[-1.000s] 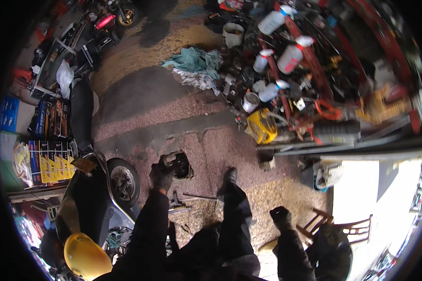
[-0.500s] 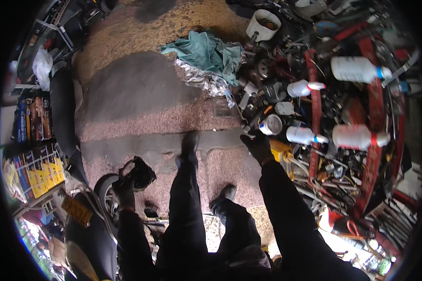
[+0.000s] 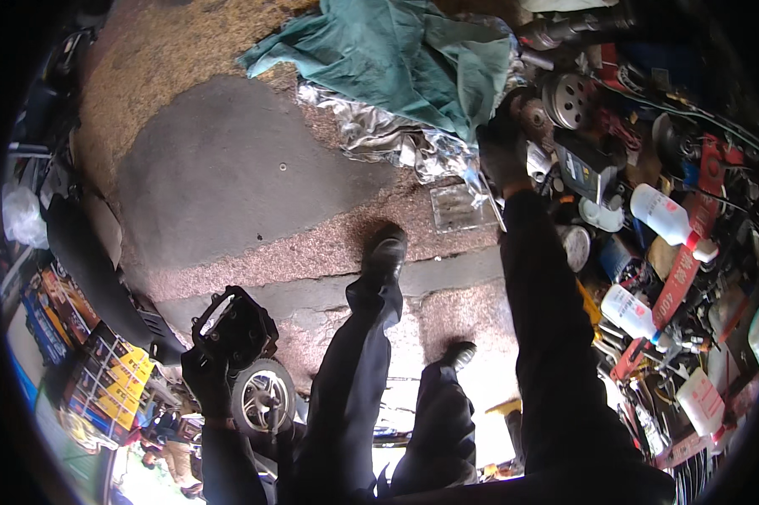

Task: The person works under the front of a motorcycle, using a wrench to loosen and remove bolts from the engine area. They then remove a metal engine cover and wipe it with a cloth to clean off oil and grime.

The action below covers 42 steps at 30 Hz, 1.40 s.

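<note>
My left hand (image 3: 205,376), dark and apparently gloved, grips a black open-framed part (image 3: 246,343), like a housing, by its lower left side. The part is held up in front of a motor scooter wheel (image 3: 263,397). Far forward, my right hand (image 3: 503,157) reaches to the right edge of a green cloth (image 3: 396,59), which lies over crumpled silvery sheeting (image 3: 379,139). Beside that hand are a round metal disc with holes (image 3: 570,101) and a dark box-shaped tool (image 3: 583,168). Shadow hides its fingers, and I cannot see whether they hold anything.
White spray bottles (image 3: 664,215) and red straps (image 3: 681,282) lie among heaped tools and parts along the right. A dark scooter seat (image 3: 85,273) and yellow boxes behind a wire rack (image 3: 114,383) stand at left. The floor (image 3: 220,168) has a dark grey patch.
My right hand has moved forward from beside the yellow container to the cloth's edge. The view has shifted closer to the cloth. The left hand still holds the black part, now turned to show its opening.
</note>
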### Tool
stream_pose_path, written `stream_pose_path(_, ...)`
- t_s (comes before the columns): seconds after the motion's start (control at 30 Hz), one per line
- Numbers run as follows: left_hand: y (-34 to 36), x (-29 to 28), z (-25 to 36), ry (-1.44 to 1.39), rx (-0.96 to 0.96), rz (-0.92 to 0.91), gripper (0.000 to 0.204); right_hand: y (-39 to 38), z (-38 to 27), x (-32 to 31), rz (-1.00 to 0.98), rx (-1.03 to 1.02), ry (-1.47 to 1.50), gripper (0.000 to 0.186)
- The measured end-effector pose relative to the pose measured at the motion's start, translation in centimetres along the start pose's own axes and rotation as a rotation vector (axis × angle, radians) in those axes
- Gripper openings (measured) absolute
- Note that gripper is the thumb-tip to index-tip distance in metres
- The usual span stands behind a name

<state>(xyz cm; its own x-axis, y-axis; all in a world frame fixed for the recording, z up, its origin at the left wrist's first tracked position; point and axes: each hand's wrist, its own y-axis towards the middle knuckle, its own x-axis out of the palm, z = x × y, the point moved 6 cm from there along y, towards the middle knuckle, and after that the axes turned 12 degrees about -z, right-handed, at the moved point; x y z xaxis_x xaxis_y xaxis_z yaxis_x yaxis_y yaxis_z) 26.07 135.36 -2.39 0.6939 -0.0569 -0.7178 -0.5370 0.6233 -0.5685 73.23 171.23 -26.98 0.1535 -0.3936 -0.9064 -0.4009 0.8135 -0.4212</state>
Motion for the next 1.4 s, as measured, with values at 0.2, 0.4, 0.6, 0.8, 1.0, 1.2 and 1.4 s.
stream_pose_path(0.2, 0.4, -2.2, 8.1, -0.024, 0.202, -0.092, 0.036, -21.6, -0.9, -18.0, 0.213, -0.004, 0.771, 0.019)
stream_pose_path(0.4, -2.8, -4.6, 18.4, -0.163, 0.391, -0.139, 0.034, -43.0, -0.2, -28.1, 0.436, 0.099, 2.656, 0.041)
stream_pose_path(0.6, -7.7, -5.7, 29.2, 0.168, 0.97, -0.141, 0.033, -66.0, -1.5, -32.9, 0.771, 0.184, 2.298, 0.02)
stream_pose_path(0.8, -20.0, -1.6, 33.6, -0.238, 0.842, -0.503, 0.042, -89.5, -8.6, -32.4, 1.255, 0.28, 2.256, 0.023)
stream_pose_path(1.0, -41.0, 10.2, 35.7, 0.034, 0.976, -0.921, 0.038, -110.7, -19.6, -27.9, 1.766, 0.549, 2.025, 0.031)
stream_pose_path(1.2, -60.9, 23.7, 30.7, 0.219, 1.062, -1.21, 0.044, -125.0, -21.1, -17.7, 1.59, 1.048, 1.623, 0.02)
stream_pose_path(1.4, -72.3, 37.6, 23.9, 0.513, 1.105, -1.32, 0.042, -136.4, -18.1, -9.4, 1.361, 1.377, 1.265, 0.037)
